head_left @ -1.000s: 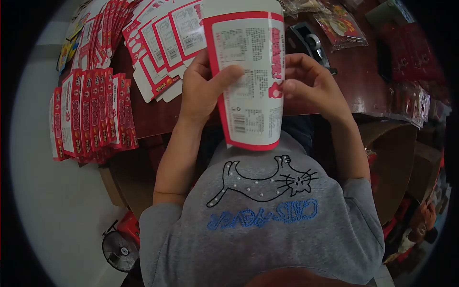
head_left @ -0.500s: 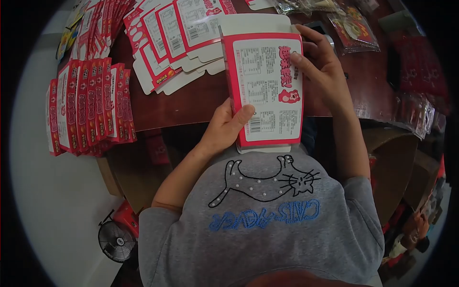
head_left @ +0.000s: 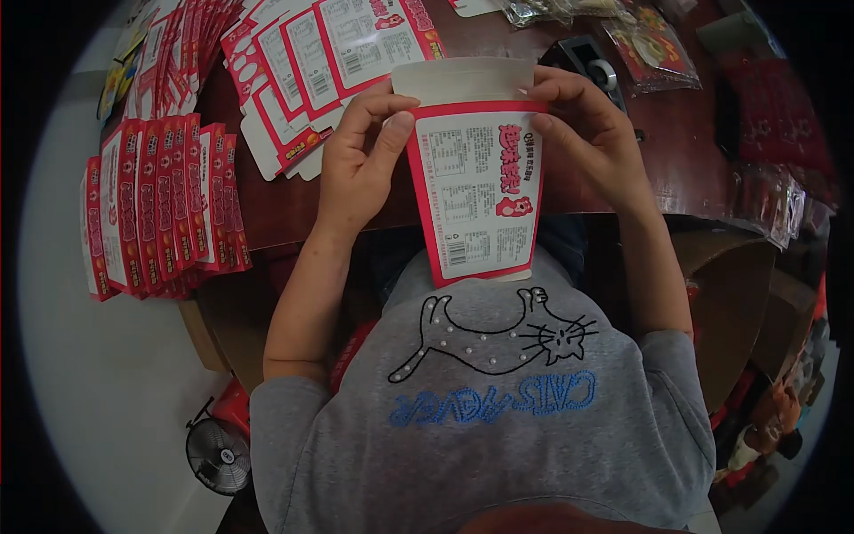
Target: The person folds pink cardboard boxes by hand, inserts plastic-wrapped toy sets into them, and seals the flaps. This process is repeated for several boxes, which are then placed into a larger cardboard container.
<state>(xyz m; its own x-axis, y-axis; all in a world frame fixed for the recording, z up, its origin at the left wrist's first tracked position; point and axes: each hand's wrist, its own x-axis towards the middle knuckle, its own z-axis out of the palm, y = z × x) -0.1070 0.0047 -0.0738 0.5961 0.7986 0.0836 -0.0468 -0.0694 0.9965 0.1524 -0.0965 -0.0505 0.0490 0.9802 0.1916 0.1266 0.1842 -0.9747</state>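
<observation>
A red and white printed carton (head_left: 471,191) is held upright between both hands, its lower edge near the grey shirt. A pale flap (head_left: 463,82) stands up at its far end. My left hand (head_left: 365,156) grips the carton's top left corner, thumb on the printed face and fingers curled behind. At the top right corner, my right hand (head_left: 592,133) pinches the carton with its thumb on the front and index finger by the flap.
Flat printed cartons (head_left: 311,67) overlap on the dark table (head_left: 294,214). Rows of folded cartons (head_left: 165,200) stand at the left. A tape dispenser (head_left: 592,71) and plastic-wrapped packets (head_left: 654,49) lie at the back right. A fan (head_left: 218,456) is at lower left.
My left hand has moved up from the carton's lower left side to its top left corner. The carton has shifted slightly left, and its far flap has come lower in view.
</observation>
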